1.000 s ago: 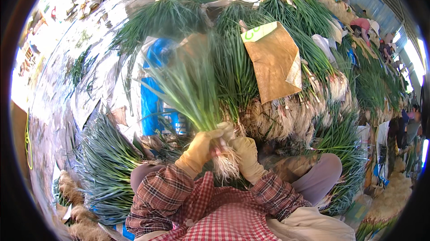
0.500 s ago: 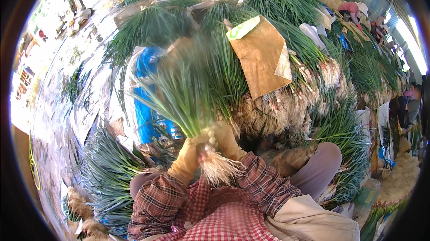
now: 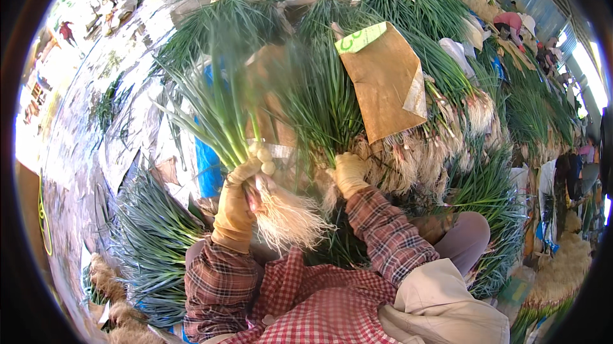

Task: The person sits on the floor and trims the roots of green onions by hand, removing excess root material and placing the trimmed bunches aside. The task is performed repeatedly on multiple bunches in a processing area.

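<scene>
My left hand (image 3: 237,181), in a tan glove, is closed round the lower stems of a bunch of green onions (image 3: 223,114). Its leaves fan upward, partly blurred, and its pale roots (image 3: 287,216) hang toward my lap. My right hand (image 3: 350,173), gloved alike, is apart from that bunch. Its fingers curl at the stem bases of green onions (image 3: 329,107) lying in the heap in front of me; the fingertips are partly hidden among them. Just beyond this hand, a brown paper sheet (image 3: 383,85) with a green printed corner rests on the heap.
More green onions (image 3: 156,229) lie by my left knee, and others (image 3: 495,216) beyond my right knee. A blue plastic bag (image 3: 207,165) is behind the held bunch. Pale sheeting (image 3: 83,171) covers the ground at left. Another person (image 3: 509,21) bends over heaps at far right.
My hands were together at the bunch and have come apart. The left carried the bunch leftward; the right let go of it and moved right to the heaped onions.
</scene>
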A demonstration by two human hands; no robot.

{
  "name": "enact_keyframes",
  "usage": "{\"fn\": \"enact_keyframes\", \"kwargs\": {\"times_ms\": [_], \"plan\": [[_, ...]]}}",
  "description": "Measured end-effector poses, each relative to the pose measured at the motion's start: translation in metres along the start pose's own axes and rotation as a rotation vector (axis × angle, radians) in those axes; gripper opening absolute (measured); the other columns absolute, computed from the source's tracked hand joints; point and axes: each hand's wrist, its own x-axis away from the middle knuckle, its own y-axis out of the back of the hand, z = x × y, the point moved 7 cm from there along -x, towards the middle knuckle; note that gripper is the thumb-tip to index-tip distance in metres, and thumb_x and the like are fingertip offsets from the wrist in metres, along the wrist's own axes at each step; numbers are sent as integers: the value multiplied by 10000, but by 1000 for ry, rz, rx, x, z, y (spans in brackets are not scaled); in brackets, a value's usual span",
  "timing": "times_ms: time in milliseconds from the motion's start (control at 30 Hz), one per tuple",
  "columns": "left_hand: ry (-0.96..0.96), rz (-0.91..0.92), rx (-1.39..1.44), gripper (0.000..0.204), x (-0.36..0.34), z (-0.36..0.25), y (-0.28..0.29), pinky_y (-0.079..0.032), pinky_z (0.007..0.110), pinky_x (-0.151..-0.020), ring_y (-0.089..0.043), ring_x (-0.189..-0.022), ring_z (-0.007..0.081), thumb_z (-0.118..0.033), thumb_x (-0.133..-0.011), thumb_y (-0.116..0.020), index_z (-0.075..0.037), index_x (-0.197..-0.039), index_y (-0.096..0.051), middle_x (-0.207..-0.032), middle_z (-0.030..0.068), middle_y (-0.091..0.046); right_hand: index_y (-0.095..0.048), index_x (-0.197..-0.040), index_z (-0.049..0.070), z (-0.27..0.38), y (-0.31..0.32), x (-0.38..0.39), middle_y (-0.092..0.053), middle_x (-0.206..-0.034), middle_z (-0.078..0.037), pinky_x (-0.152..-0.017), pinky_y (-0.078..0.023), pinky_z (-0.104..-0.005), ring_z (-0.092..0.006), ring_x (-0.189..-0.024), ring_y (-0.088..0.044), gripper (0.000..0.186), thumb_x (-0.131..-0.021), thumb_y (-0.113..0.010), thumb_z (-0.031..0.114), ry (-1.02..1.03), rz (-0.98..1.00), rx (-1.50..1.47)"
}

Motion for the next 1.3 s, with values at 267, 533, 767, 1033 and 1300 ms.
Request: {"fn": "enact_keyframes", "kwargs": {"times_ms": [267,533,767,1033,1300], "plan": [[129,7,251,207,1,7,5,-540,309,-684,-626,-639,189,-94,-889,-607,-16,-1081,-598,-834,65,-650,-643,-1061,-25,-85,-8,-7,-686,-911,-94,-533,-513,-230,-141,-648,-613,212,-967,-570,151,-483,119,-1663],[69,-95,33,270,-5,-3,20,-529,287,-689,-633,-748,179,-88,-890,-612,0,-1143,-578,-905,69,-655,-600,-1262,-5,-38,25,4,-716,-988,-50,-494,-381,-218,-79,-648,-581,486,-960,-588,376,-127,789,-1461],[33,29,180,276,10,-17,-5,-570,308,-727,-642,-695,162,-121,-883,-635,-17,-1136,-593,-925,70,-667,-578,-1249,54,7,20,84,-653,-877,-33,-635,-549,-283,-138,-686,-608,479,-953,-571,430,26,553,-768],[-94,183,288,333,18,-35,-21,-578,308,-761,-654,-758,180,-95,-869,-645,-9,-1173,-539,-989,85,-642,-628,-919,23,36,-23,84,-619,-838,-114,-746,-510,-388,-253,-777,-615,469,-882,-625,491,421,675,-254],[-1,25,231,266,8,-25,-11,-593,331,-654,-650,-606,187,-143,-888,-636,11,-1103,-617,-677,99,-651,-237,-1483,1,49,-17,-49,-526,-1229,-137,-946,-459,-471,-260,-1159,-488,855,-848,-704,331,95,77,101]]}}
